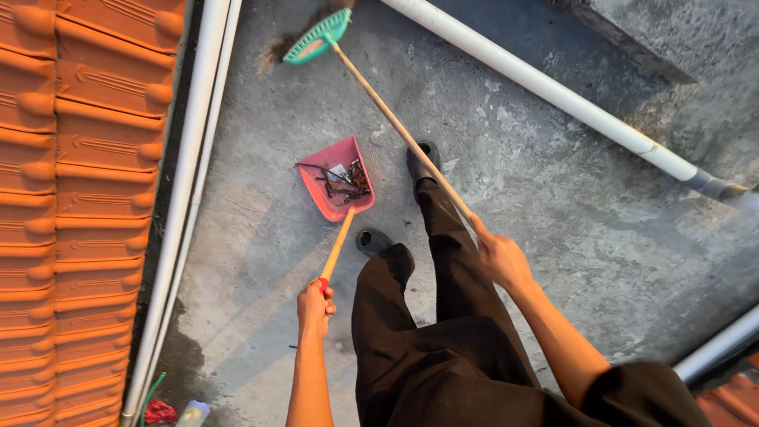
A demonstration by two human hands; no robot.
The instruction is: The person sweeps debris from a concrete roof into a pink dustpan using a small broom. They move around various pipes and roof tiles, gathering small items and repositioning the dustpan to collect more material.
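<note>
One pink dustpan point(336, 187) holds dark twigs point(345, 183) and scraps.

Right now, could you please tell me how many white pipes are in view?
3: one pipe along the orange roof tiles, one crossing the top right, one at the lower right edge.

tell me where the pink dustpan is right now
The pink dustpan sits on the concrete floor left of the person's feet, held by its yellow handle in the left hand.

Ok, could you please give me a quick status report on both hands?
Left hand grips pink long-handled dustpan, debris inside. Right hand holds green-headed wooden broom. White pipe beyond the broom.
</note>
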